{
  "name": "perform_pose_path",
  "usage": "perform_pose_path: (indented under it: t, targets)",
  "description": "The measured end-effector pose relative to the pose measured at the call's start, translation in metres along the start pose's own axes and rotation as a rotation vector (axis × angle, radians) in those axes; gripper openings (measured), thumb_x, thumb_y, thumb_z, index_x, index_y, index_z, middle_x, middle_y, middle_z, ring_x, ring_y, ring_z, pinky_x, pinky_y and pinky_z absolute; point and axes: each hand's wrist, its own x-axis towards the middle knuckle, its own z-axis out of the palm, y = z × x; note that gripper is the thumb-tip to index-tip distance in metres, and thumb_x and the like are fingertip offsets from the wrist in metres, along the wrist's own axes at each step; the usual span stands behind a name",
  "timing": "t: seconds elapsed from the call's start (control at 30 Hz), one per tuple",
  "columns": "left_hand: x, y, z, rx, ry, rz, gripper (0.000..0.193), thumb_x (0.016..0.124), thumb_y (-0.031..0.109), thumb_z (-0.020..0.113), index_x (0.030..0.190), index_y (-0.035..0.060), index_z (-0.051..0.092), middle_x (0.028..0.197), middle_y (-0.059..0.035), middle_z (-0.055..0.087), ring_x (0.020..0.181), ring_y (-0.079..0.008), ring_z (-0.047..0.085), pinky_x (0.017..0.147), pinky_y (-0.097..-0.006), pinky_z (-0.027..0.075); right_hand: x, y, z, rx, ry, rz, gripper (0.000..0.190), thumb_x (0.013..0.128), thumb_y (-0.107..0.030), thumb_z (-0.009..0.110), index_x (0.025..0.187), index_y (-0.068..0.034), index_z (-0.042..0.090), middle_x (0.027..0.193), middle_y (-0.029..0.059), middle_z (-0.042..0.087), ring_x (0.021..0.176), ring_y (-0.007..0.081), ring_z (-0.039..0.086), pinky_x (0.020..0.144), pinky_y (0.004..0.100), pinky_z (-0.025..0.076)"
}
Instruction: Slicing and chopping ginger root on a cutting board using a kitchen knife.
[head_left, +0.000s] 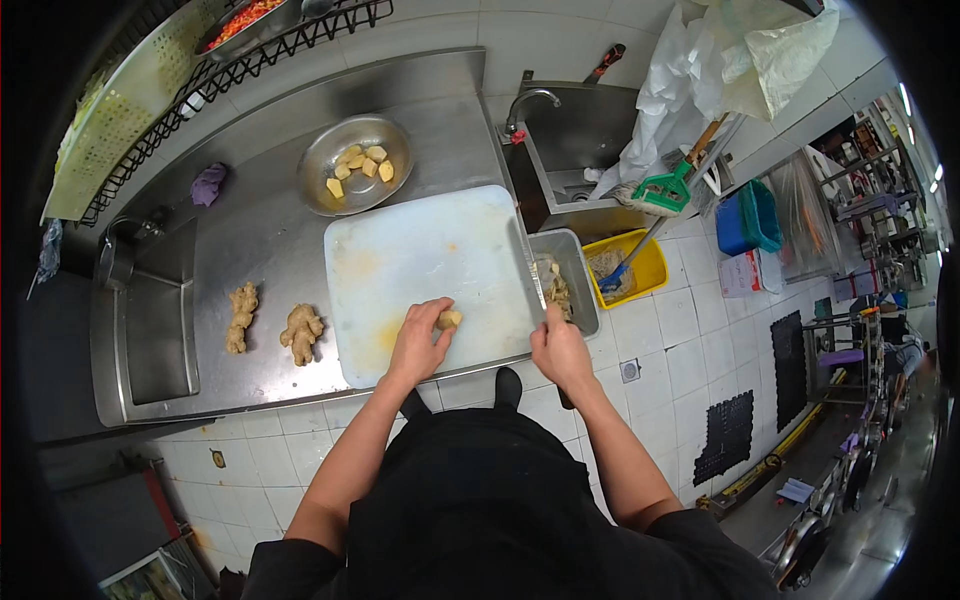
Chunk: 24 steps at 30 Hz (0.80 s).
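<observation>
My left hand (420, 339) is over the near part of a white plastic cutting board (427, 240), its thumb and fingertips around a small piece of peeled ginger (449, 320). By the board's right edge, my right hand (561, 351) grips a knife whose blade (538, 285) points away from me. A round metal bowl (315, 169) behind the board holds several peeled ginger chunks (369, 167). Two unpeeled ginger roots (241, 317) (302, 334) lie on the steel counter, left of the board.
A grey bin (589, 300) with peelings stands below the board's right edge, beside a yellow mop bucket (652, 262). One steel sink (161, 337) is at the left, another (585, 142) at the back right. A purple cloth (208, 184) lies on the counter; a wire rack (300, 37) hangs above.
</observation>
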Motion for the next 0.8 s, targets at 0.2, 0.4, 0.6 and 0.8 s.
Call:
perform_pose_path:
  t: [0.2, 0.4, 0.6, 0.8]
  targets:
    - [0.002, -0.001, -0.006, 0.131, -0.101, 0.234, 0.050, 0.089, 0.002, 0.085, 0.137, 0.0057, 0.070, 0.134, -0.0136, 0.073, 0.130, -0.0389, 0.065, 0.115, -0.0464, 0.053, -0.014, -0.009, 0.016, 0.021, -0.194, -0.122, 0.029, 0.103, -0.012, 0.061, 0.129, 0.000, 0.057, 0.085, 0.0353, 0.074, 0.084, 0.0579, 0.073, 0.078, 0.0701, 0.056]
    - [-0.007, -0.012, 0.006, -0.030, 0.076, 0.039, 0.049, 0.090, 0.007, 0.089, 0.135, 0.0051, 0.071, 0.128, -0.0143, 0.074, 0.123, -0.0337, 0.071, 0.103, -0.0444, 0.061, -0.030, -0.021, 0.021, 0.002, -0.286, -0.155, 0.037, 0.104, -0.012, 0.061, 0.138, 0.001, 0.059, 0.091, 0.0339, 0.076, 0.088, 0.0555, 0.075, 0.081, 0.0665, 0.058]
    - [-0.012, -0.027, 0.016, -0.092, 0.145, 0.133, 0.035, 0.090, 0.008, 0.089, 0.122, 0.0024, 0.077, 0.128, -0.0159, 0.073, 0.114, -0.0319, 0.073, 0.093, -0.0406, 0.064, -0.047, -0.045, 0.008, -0.101, -0.379, -0.213, 0.046, 0.104, -0.014, 0.062, 0.148, 0.000, 0.058, 0.092, 0.0276, 0.077, 0.089, 0.0512, 0.076, 0.080, 0.0632, 0.060]
    - [-0.010, -0.027, 0.014, -0.117, 0.150, 0.127, 0.036, 0.088, 0.007, 0.088, 0.122, 0.0009, 0.078, 0.126, -0.0150, 0.073, 0.118, -0.0309, 0.071, 0.095, -0.0392, 0.064, -0.043, -0.062, -0.021, -0.187, -0.388, -0.213, 0.051, 0.104, -0.014, 0.062, 0.153, -0.001, 0.056, 0.096, 0.0269, 0.078, 0.087, 0.0496, 0.077, 0.079, 0.0617, 0.060]
